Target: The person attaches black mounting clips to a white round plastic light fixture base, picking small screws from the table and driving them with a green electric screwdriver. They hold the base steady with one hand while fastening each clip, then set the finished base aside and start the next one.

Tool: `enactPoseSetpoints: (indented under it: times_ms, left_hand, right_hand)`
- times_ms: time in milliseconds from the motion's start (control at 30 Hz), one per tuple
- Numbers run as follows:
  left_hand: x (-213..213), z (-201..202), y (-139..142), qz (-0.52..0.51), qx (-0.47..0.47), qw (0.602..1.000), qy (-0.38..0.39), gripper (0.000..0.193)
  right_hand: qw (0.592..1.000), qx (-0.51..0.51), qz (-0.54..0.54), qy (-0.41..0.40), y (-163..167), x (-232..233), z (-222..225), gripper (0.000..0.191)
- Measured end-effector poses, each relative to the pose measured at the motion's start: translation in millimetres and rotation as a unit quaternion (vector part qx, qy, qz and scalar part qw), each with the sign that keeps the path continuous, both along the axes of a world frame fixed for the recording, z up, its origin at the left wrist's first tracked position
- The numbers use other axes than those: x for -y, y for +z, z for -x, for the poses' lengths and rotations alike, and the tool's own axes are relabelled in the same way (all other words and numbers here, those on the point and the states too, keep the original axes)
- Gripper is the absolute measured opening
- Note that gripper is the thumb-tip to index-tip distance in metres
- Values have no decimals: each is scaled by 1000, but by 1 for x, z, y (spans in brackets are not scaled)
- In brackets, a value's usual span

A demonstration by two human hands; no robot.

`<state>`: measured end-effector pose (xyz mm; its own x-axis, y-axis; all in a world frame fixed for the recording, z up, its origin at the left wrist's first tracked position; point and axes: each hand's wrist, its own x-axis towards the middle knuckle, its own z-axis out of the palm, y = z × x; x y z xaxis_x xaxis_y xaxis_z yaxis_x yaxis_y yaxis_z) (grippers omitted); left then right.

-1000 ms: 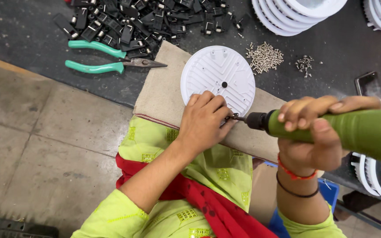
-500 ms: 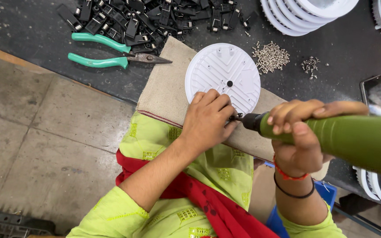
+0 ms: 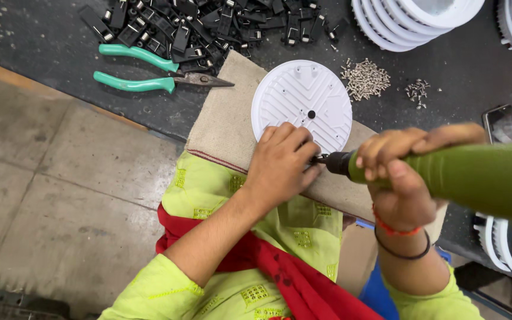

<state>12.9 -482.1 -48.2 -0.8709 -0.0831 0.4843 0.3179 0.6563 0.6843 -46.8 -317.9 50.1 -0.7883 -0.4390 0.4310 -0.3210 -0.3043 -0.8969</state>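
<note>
A round white plastic disc (image 3: 301, 101) with raised ribs lies on a beige cloth pad (image 3: 223, 127) at the bench edge. My left hand (image 3: 282, 163) rests on the disc's near rim, fingers curled around the driver's bit. My right hand (image 3: 401, 178) grips a thick green electric screwdriver (image 3: 475, 175), whose black tip points left at the disc's near edge, under my left fingers. The bit's end is hidden by my left hand.
Green-handled pliers (image 3: 149, 74) lie left of the pad. A heap of black plastic parts (image 3: 208, 24) sits behind. Small screws (image 3: 365, 78) are piled right of the disc. Stacks of white discs (image 3: 416, 18) stand at the back right and lower right (image 3: 511, 243). A phone (image 3: 501, 123) lies right.
The view has shifted slightly; both hands and the screwdriver stay at the disc's near edge, with the driver a little lower in view.
</note>
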Motion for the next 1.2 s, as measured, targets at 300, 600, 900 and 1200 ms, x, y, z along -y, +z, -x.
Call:
enactPoseSetpoints:
  times_ms: [300, 600, 900, 1200]
  left_hand:
    - [-6, -17, -9, -1, -68, 997, 25, 31]
    - [-8, -14, -10, 13, -77, 996, 32, 30]
    - [-4, -11, -8, 16, -54, 998, 20, 28]
    - [-4, -12, -19, 50, -39, 998, 13, 38]
  right_hand:
    - [996, 1, 62, -60, 16, -36, 14, 23]
    - [993, -20, 53, -106, -9, -44, 0, 22]
    - [994, -51, 5, -95, 0, -16, 1, 29]
    - [1000, -25, -10, -1, -6, -18, 20, 31]
